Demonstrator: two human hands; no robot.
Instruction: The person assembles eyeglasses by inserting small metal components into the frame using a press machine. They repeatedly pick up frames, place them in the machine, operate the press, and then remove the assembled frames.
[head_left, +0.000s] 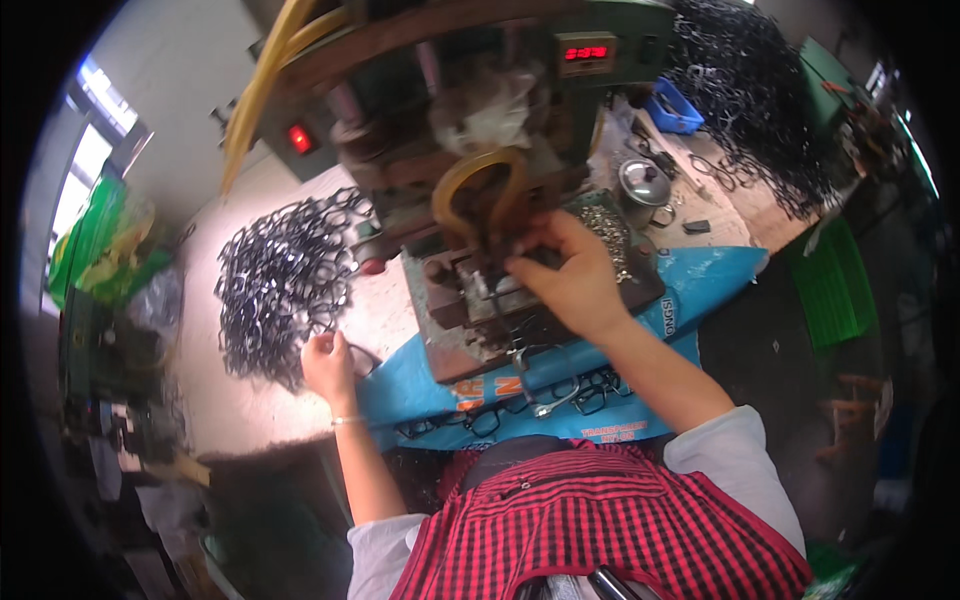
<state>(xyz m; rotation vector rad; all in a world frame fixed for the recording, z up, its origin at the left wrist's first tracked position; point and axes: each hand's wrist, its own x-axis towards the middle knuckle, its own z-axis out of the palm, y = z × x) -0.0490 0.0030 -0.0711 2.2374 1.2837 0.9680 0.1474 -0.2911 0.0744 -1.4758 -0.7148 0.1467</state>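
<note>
My left hand (328,368) is closed at the near edge of a pile of black eyeglass frames (285,275). A dark curved rim (366,357) sticks out beside its fingers, which looks like one of these frames. My right hand (575,275) reaches into the press (470,190), thumb and fingers pinched together at its metal fixture (480,285). Whatever lies between those fingertips is too small and dark to name. A yellow tube (445,200) loops down in front of the press. Small brassy metal parts (605,235) are heaped right of the fixture.
Blue plastic sheeting (400,385) lies along the near edge, with several black frames (595,390) on it. A lidded metal pot (643,185) and a blue bin (674,108) stand at right. Beyond them rises another large black pile (750,90). A green crate (835,285) is farther right.
</note>
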